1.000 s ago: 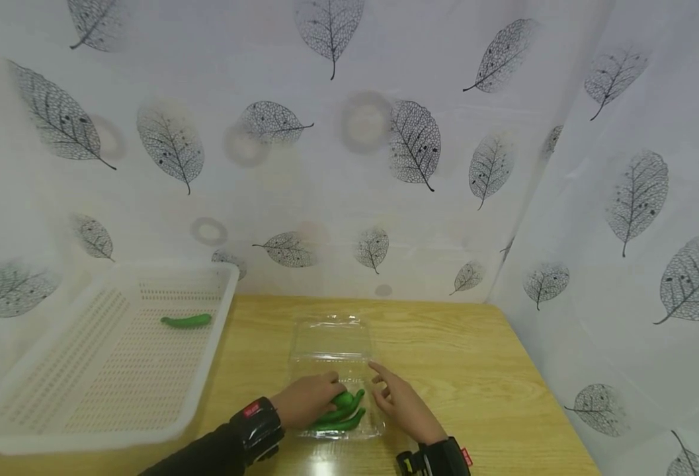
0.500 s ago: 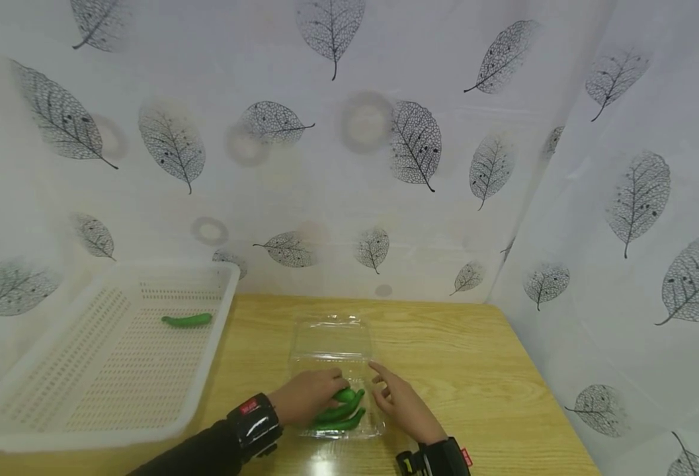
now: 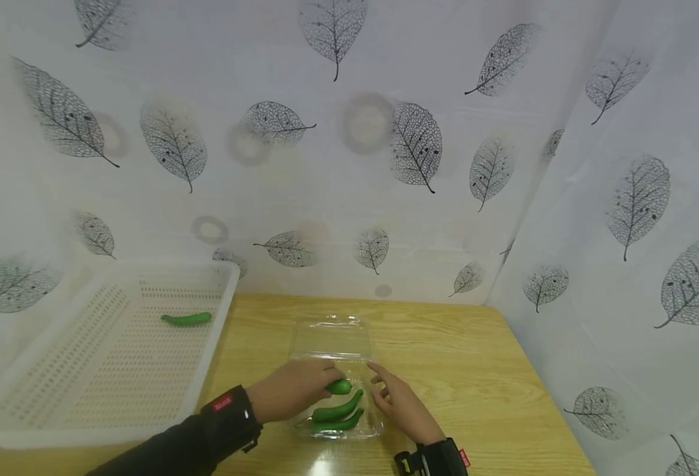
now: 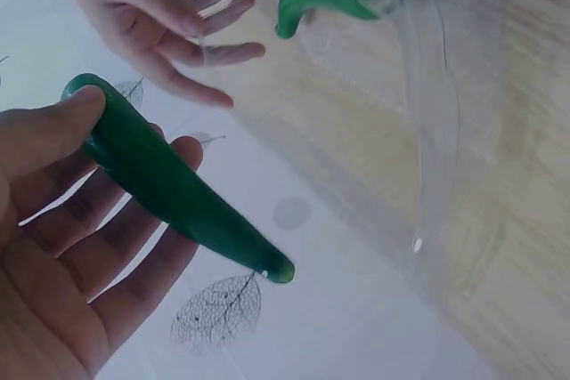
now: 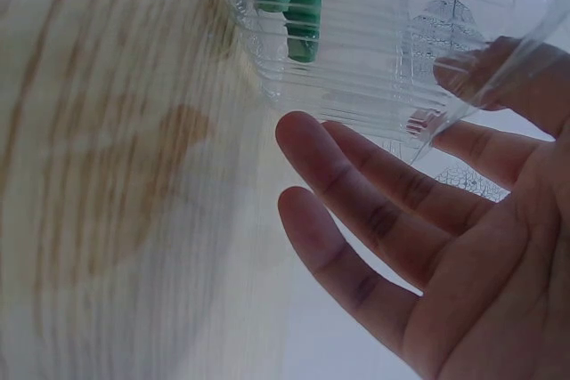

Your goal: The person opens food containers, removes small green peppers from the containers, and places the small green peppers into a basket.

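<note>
My left hand holds a smooth green cucumber above the clear plastic clamshell box, thumb on one side and fingers on the other. Its tapered, paler tip points away from the palm in the left wrist view. Two more curved cucumbers lie side by side in the box's near half. On the box's right side is my right hand, its fingers extended and loosely spread. The thumb and forefinger overlap the clear plastic edge in the right wrist view.
A white perforated plastic basket stands at the left, with one green cucumber near its far right corner. The box's clear lid lies folded back on the wooden table. A leaf-printed white sheet hangs behind and at the right.
My left hand has lifted a cucumber off the others and shifted slightly left and away, uncovering the two in the box. The right hand stays in place.
</note>
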{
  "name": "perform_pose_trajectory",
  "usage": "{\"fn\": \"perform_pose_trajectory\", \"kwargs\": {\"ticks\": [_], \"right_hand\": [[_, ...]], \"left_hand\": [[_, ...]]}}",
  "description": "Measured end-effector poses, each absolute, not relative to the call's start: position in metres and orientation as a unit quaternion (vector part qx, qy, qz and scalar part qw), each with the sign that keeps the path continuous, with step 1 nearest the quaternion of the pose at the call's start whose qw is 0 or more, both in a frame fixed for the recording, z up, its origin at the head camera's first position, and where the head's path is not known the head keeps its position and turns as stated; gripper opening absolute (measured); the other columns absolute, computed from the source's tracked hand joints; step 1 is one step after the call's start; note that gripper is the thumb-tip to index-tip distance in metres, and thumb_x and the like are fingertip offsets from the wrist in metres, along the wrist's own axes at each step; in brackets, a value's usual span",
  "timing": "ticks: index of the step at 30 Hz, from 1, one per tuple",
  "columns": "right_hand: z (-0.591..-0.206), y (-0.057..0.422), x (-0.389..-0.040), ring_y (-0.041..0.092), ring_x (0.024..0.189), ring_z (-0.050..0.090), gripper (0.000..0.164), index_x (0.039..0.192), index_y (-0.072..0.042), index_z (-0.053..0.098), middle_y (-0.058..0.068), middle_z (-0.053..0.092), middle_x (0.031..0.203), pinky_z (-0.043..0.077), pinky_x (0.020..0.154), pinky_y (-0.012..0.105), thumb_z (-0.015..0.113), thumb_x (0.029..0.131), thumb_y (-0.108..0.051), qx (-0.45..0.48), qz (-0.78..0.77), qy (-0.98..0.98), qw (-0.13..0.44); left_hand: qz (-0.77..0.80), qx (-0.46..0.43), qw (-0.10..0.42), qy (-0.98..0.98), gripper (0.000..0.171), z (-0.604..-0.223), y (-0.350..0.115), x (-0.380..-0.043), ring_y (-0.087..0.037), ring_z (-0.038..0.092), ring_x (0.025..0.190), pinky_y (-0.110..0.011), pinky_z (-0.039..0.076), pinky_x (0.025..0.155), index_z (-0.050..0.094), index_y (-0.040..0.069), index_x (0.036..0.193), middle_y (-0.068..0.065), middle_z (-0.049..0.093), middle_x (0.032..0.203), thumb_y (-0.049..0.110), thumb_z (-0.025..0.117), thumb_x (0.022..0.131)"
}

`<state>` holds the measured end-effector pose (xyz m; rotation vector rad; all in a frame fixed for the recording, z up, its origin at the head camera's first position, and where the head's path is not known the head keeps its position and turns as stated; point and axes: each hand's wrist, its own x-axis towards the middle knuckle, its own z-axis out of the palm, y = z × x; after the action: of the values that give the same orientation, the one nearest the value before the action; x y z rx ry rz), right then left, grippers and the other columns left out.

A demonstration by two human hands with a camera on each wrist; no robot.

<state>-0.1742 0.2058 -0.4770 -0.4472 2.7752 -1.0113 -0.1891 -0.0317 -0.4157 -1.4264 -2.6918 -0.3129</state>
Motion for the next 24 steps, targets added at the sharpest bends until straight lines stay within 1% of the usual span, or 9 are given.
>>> {"fn": "perform_pose_trajectory", "kwargs": {"ticks": [4, 7, 11, 18, 24], "right_hand": [[-0.477, 0.206, -0.174, 0.021, 0.086, 0.064, 0.051, 0.141, -0.005, 0.038, 0.018, 0.060, 0.116, 0.051, 0.066, 0.028, 0.055, 0.093, -0.009, -0.147, -0.334, 0.928, 0.076], [-0.477, 0.205, -0.174, 0.021, 0.086, 0.063, 0.051, 0.141, -0.005, 0.038, 0.018, 0.060, 0.116, 0.051, 0.066, 0.029, 0.055, 0.093, -0.008, -0.145, -0.333, 0.929, 0.075], [-0.477, 0.205, -0.174, 0.021, 0.086, 0.063, 0.051, 0.141, -0.005, 0.038, 0.019, 0.060, 0.116, 0.051, 0.065, 0.028, 0.055, 0.092, -0.008, -0.146, -0.334, 0.928, 0.076], [-0.479, 0.206, -0.174, 0.021, 0.086, 0.063, 0.052, 0.141, -0.005, 0.037, 0.018, 0.060, 0.117, 0.051, 0.065, 0.027, 0.055, 0.092, -0.008, -0.145, -0.335, 0.928, 0.078], [-0.479, 0.206, -0.174, 0.021, 0.087, 0.064, 0.052, 0.141, -0.005, 0.037, 0.019, 0.060, 0.117, 0.052, 0.066, 0.028, 0.055, 0.092, -0.008, -0.148, -0.330, 0.929, 0.074]], "left_hand": [[-0.120, -0.462, 0.038, -0.878, 0.026, -0.406, -0.041, -0.193, -0.004, 0.063, 0.084, -0.014, 0.051, 0.071, 0.062, 0.015, 0.107, 0.004, 0.065, 0.097, 0.021, 0.068, 0.083], [-0.127, -0.462, 0.051, -0.876, 0.024, -0.401, -0.048, -0.196, -0.005, 0.063, 0.080, -0.015, 0.051, 0.068, 0.063, 0.014, 0.106, 0.004, 0.064, 0.093, 0.020, 0.068, 0.083], [-0.126, -0.451, 0.056, -0.882, 0.025, -0.392, -0.059, -0.200, -0.007, 0.063, 0.079, -0.018, 0.052, 0.068, 0.062, 0.013, 0.106, 0.003, 0.063, 0.093, 0.019, 0.068, 0.083], [-0.147, -0.424, 0.058, -0.892, 0.025, -0.374, -0.080, -0.209, -0.013, 0.066, 0.085, -0.025, 0.054, 0.072, 0.063, 0.013, 0.109, 0.000, 0.065, 0.100, 0.016, 0.066, 0.084], [-0.159, -0.394, 0.065, -0.903, 0.029, -0.362, -0.104, -0.224, -0.016, 0.067, 0.089, -0.030, 0.055, 0.075, 0.062, 0.011, 0.114, -0.001, 0.066, 0.100, 0.016, 0.064, 0.086]]}}
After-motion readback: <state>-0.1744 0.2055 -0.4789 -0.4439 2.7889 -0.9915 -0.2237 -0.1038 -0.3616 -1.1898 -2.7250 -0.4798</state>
